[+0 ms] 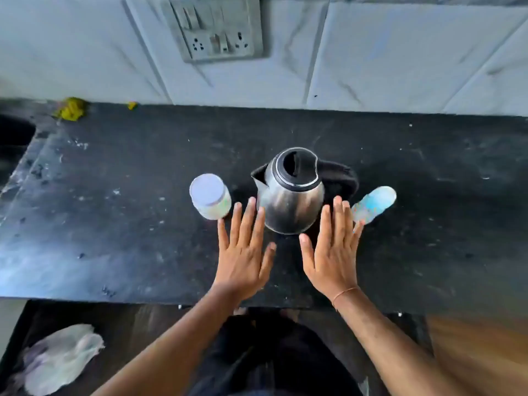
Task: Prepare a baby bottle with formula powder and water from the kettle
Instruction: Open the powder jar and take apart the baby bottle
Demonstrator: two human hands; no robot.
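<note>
A steel kettle (291, 192) with a black lid and handle stands in the middle of the dark counter (114, 224), spout pointing left. To its left stands a clear jar (211, 196) with a white lid and pale powder inside. To its right is a baby bottle (374, 203) with a blue cap, tilted in this view. My left hand (243, 252) lies flat, fingers straight, just in front of the kettle and jar. My right hand (333, 252) is flat too, its fingertips close to the bottle. Neither hand holds anything.
A switchboard with sockets (217, 30) is on the tiled wall behind. Yellow scraps (71, 108) lie at the counter's back left, beside a sink edge (17, 130). A crumpled plastic bag (60, 358) lies on the floor at lower left.
</note>
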